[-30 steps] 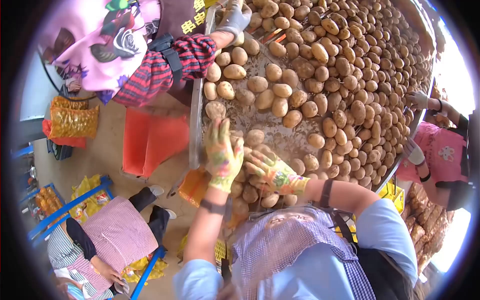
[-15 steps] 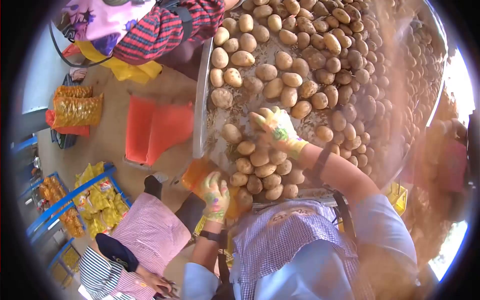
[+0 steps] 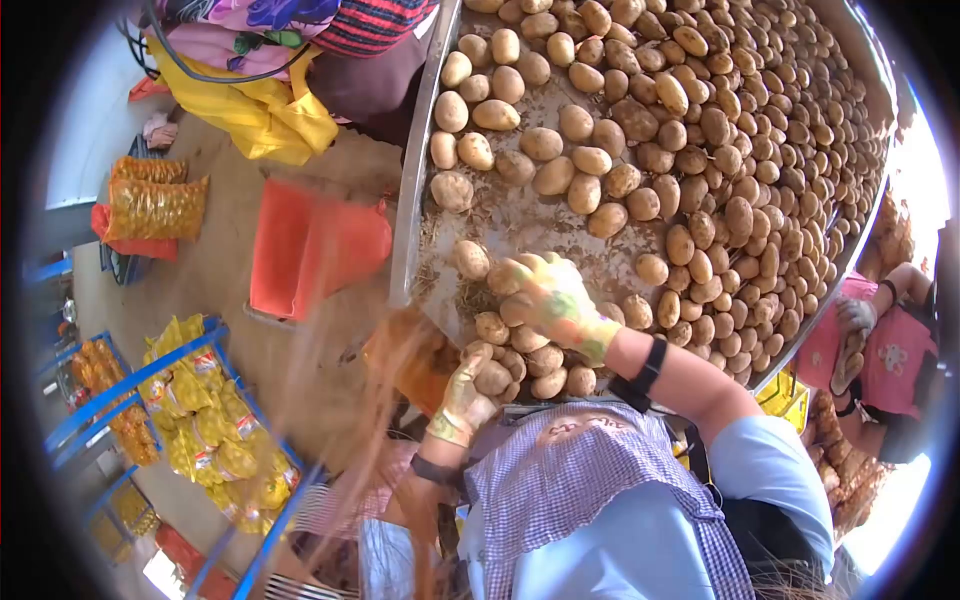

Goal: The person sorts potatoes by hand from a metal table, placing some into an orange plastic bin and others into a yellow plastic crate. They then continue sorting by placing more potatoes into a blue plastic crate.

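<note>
Many brown potatoes (image 3: 583,194) lie on a metal-edged table (image 3: 415,170). My right hand (image 3: 565,300), in a pale glove with green and yellow stains, reaches over the near part of the table, its curled fingers on a potato (image 3: 505,277). At the near left corner my left hand (image 3: 463,400), also gloved, has its fingers round a potato (image 3: 493,378). Just left of that hand an orange-brown mesh bag (image 3: 405,355) hangs at the table edge. Several potatoes sit in a cluster between my hands.
A red crate (image 3: 290,250) stands on the floor at left. Filled yellow net bags (image 3: 205,420) rest on a blue-framed cart (image 3: 130,385). One co-worker in a yellow apron (image 3: 245,105) is at the upper left; another person (image 3: 880,350) is at far right.
My left hand has moved right and up onto a potato. My right hand has shifted slightly down. The co-worker at lower left is now mostly hidden or out of view.
</note>
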Motion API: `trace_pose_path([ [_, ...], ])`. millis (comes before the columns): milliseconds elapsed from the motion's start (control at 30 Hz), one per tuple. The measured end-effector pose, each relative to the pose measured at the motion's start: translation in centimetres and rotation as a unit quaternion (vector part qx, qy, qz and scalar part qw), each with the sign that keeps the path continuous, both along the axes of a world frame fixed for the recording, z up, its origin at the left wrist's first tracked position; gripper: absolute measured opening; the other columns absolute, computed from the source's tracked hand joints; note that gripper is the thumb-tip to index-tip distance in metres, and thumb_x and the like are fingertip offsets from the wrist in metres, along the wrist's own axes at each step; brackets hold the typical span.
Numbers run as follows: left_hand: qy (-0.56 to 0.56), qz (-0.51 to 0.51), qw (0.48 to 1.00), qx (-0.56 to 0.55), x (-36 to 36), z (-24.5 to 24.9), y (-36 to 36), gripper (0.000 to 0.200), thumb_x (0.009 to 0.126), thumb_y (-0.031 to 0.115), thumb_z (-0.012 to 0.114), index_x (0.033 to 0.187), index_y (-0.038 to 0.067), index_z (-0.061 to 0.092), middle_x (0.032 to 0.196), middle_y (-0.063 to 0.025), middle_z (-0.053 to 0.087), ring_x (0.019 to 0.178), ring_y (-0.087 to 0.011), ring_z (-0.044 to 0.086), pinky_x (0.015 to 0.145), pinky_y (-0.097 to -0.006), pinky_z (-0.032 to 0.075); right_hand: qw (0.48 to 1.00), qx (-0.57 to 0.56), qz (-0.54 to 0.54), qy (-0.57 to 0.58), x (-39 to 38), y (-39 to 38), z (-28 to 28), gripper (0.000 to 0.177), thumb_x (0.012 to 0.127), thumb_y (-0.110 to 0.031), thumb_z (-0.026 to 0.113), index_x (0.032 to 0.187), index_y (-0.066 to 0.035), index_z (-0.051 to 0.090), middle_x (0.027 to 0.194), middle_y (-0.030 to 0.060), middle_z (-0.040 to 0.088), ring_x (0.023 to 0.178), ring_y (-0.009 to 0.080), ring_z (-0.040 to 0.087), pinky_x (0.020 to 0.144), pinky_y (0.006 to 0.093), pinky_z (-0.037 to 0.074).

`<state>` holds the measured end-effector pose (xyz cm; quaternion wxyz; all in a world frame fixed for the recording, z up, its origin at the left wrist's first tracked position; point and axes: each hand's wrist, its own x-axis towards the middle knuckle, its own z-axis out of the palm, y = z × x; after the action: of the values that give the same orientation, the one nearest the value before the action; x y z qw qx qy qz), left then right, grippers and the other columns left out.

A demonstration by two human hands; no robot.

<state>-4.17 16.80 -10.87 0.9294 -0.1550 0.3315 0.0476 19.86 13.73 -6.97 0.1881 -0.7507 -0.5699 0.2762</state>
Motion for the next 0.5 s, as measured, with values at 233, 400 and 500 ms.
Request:
trace_pose_path([
  [233,-0.085,0.066,0.982,0.157,0.6,3.4,2.8,0.062,0.089,0.02,0.067,0.146,0.006,0.044,0.14,-0.0158,0.051,0.129,-0.0389,0.05,0.111,-0.0548,0.04,0.994,-0.083,0.04,0.058,-0.6,3.7,-2.3,0.039,0.072,-0.024,0.074,0.104,-0.005,0.066,0.107,0.0186,0.065,0.093,0.0408,0.063,0.079,0.0504,0.052],
  [400,0.049,0.297,0.863,-0.405,-7.6,-11.1,0.3,0.079,0.08,0.016,0.072,0.152,0.022,0.04,0.154,-0.0137,0.036,0.143,-0.038,0.032,0.102,-0.0521,0.049,0.939,0.102,0.044,0.326,0.2,0.6,-1.5,0.05,0.08,-0.035,0.072,0.116,-0.001,0.065,0.109,0.0176,0.067,0.101,0.0327,0.065,0.088,0.0427,0.052],
  [500,-0.191,0.184,0.964,0.029,-1.7,2.2,5.4,0.077,0.077,0.014,0.073,0.148,0.025,0.045,0.154,-0.0115,0.036,0.138,-0.0351,0.038,0.096,-0.0485,0.051,0.974,0.149,0.022,0.168,1.4,0.5,-0.9,0.042,0.096,-0.032,0.061,0.124,-0.001,0.063,0.112,0.0158,0.067,0.106,0.0288,0.064,0.094,0.0374,0.052],
])
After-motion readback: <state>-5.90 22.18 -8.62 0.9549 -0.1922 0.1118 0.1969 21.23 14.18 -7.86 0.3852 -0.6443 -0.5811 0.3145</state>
